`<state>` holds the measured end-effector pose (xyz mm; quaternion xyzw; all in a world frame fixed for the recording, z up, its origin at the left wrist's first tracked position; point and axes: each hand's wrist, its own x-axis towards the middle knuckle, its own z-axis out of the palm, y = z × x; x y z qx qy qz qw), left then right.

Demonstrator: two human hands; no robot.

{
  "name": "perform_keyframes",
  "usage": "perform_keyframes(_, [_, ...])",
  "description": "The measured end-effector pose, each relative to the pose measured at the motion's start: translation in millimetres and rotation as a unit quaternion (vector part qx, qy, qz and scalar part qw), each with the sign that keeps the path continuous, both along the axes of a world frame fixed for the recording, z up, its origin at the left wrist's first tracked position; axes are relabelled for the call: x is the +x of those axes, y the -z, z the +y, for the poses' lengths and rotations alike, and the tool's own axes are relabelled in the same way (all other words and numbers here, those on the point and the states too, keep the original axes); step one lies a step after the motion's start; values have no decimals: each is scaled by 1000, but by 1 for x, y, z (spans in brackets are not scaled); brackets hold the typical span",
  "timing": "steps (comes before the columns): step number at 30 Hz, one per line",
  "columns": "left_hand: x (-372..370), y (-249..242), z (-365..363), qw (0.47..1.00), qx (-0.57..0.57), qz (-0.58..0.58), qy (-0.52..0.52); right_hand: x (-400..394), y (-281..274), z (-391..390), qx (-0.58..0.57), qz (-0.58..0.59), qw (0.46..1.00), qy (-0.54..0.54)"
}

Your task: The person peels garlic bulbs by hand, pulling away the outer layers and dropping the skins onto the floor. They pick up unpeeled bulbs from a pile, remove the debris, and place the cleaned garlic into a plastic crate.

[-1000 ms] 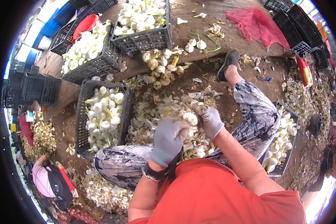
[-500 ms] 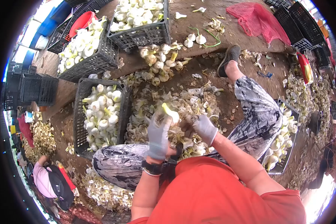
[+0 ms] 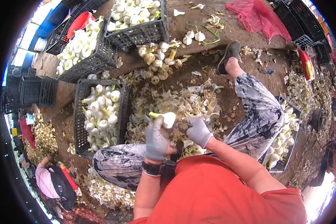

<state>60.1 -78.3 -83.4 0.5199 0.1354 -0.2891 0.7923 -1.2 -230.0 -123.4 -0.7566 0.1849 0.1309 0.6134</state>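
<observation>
My left hand [image 3: 155, 139], in a pale grey glove, grips a white garlic bulb [image 3: 168, 120] with a short green stem pointing left. Just right of the bulb, my gloved right hand [image 3: 199, 132] is closed, its fingers curled inward. A brownish blur lies at those fingertips; I cannot make out whether it is held skin or the litter behind. Beneath both hands spreads a heap of dry garlic skins [image 3: 192, 102]. Left of my left hand stands a black crate [image 3: 78, 125] filled with cleaned garlic bulbs [image 3: 102, 108].
Two more full crates, a front one [image 3: 138, 37] and a left one [image 3: 95, 61], stand beyond. Unpeeled garlic [image 3: 158, 61] lies past the skins. A crate [image 3: 287, 158] sits by my right leg. Red netting [image 3: 255, 16] lies far right. Another person [image 3: 48, 183] works at lower left.
The garlic bulb has turned in my left hand, its stem swinging from upward to leftward. My right hand has shifted slightly left and its fingers are curled more tightly.
</observation>
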Motion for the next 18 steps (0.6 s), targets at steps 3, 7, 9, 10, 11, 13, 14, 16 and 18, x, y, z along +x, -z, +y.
perform_keyframes(3, [0, -2, -2, 994, -95, 31, -48, -9, 11, -4, -16, 32, 999, -4])
perform_keyframes(7, [3, 26, 15, 934, 208, -267, 116, 1, 25, -15, 26, 21, 999, 30])
perform_keyframes(9, [3, 10, 5, 899, 271, -321, 122, 17, 10, -27, 48, 53, 997, -1])
perform_keyframes(10, [4, -9, -8, 956, 214, -188, 71, 23, 3, -30, 76, 56, 995, -17])
perform_keyframes(11, [1, 6, -3, 896, 244, -355, 107, 29, -13, -31, 73, 80, 994, -27])
perform_keyframes(13, [2, 9, -3, 941, 235, -227, 91, 32, -32, -31, 92, 109, 989, -29])
perform_keyframes(14, [2, 7, -4, 941, 236, -225, 90, 30, -34, -32, 109, 113, 987, -20])
perform_keyframes(16, [2, 3, -6, 947, 226, -212, 86, 26, -37, -34, 117, 84, 989, -15])
perform_keyframes(18, [-1, -2, -8, 950, 221, -208, 72, 22, -39, -32, 155, 87, 984, 5])
